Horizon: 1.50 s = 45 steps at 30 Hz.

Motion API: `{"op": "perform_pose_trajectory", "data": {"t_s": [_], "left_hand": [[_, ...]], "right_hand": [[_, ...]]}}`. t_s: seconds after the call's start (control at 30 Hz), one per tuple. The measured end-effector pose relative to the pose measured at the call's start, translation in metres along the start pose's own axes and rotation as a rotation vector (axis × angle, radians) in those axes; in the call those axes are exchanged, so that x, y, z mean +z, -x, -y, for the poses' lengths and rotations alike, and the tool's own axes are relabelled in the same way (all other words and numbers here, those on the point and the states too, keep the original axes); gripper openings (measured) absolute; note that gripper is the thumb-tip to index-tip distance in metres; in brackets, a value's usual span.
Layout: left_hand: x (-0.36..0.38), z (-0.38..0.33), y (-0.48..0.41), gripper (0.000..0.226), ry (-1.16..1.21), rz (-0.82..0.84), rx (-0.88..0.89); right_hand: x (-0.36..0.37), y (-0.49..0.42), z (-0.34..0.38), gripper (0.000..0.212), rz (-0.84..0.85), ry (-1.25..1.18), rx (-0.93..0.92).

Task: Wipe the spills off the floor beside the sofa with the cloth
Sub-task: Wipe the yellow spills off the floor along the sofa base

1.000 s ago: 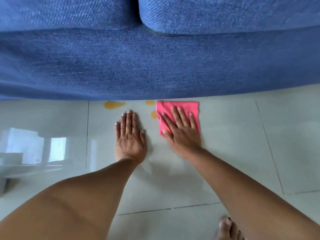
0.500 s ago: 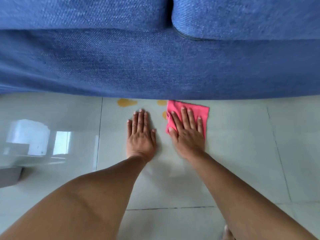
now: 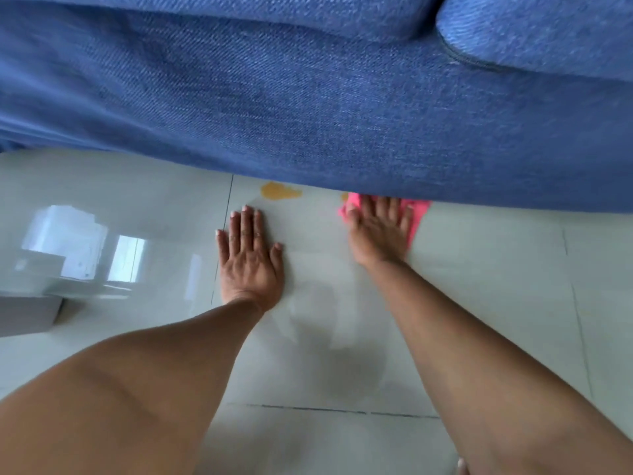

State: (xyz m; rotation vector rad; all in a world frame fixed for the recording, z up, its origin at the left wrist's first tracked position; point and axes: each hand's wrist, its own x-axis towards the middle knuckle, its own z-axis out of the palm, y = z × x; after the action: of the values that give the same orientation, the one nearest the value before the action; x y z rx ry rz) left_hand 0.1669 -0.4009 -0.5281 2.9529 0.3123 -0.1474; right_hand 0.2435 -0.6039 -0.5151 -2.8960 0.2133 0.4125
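Pink cloth (image 3: 419, 217) had slid under the sofa (image 3: 308, 108) edge, right hand (image 3: 380, 231) pressing it flat-fingered (left hand (image 3: 250, 258) spread on tile), orange spill (image 3: 279, 192) unwiped.

Colours only, from your head view:

Sofa (image 3: 308, 104): you're looking at denim-blue fabric with a fine diagonal twill weave, lighter flecks in it. Seat cushion (image 3: 548, 32) is the same blue, slightly brighter, with a darker seam line at its edge.

Cloth (image 3: 419, 216): bright pink, plain, no print you can make out.

Spill (image 3: 279, 192): yellow-orange blotch. A second small spot (image 3: 344, 196) of the same orange shows at the cloth's left edge.

Floor (image 3: 479, 269): pale grey-white glossy tiles, thin dark grout lines, white-blue window reflections on your left.

Box-like object (image 3: 27, 317) at far left: flat grey.
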Motion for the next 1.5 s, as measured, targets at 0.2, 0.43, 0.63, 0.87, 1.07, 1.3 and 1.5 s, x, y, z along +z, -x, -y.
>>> {"op": "perform_pose_trajectory", "data": {"t_s": [0.2, 0.43, 0.63, 0.87, 1.07, 1.3, 1.5], "left_hand": [[0.0, 0.001, 0.0, 0.069, 0.01, 0.021, -0.003], [0.001, 0.0, 0.002, 0.068, -0.006, 0.025, -0.008], [-0.003, 0.005, 0.0, 0.064, 0.088, 0.031, 0.003], [-0.018, 0.08, -0.01, 0.071, -0.01, 0.002, -0.109], [-0.016, 0.084, -0.009, 0.069, 0.0, -0.004, -0.092], [-0.013, 0.09, -0.011, 0.063, 0.063, -0.014, -0.074], [-0.013, 0.088, -0.011, 0.061, 0.067, -0.017, -0.095]], "right_hand": [[0.021, 0.087, -0.04, 0.058, 0.046, 0.136, -0.463], [-0.004, 0.009, -0.027, 0.062, -0.016, 0.025, 0.152], [0.04, 0.081, 0.05, 0.06, 0.008, 0.126, -0.39], [0.011, 0.072, -0.066, 0.063, -0.037, 0.174, -0.168], [0.006, -0.015, 0.061, 0.057, -0.004, 0.043, -0.003], [0.048, 0.074, 0.112, 0.057, 0.061, 0.167, -0.69], [0.018, 0.05, -0.001, 0.058, 0.022, 0.231, -0.481]]}}
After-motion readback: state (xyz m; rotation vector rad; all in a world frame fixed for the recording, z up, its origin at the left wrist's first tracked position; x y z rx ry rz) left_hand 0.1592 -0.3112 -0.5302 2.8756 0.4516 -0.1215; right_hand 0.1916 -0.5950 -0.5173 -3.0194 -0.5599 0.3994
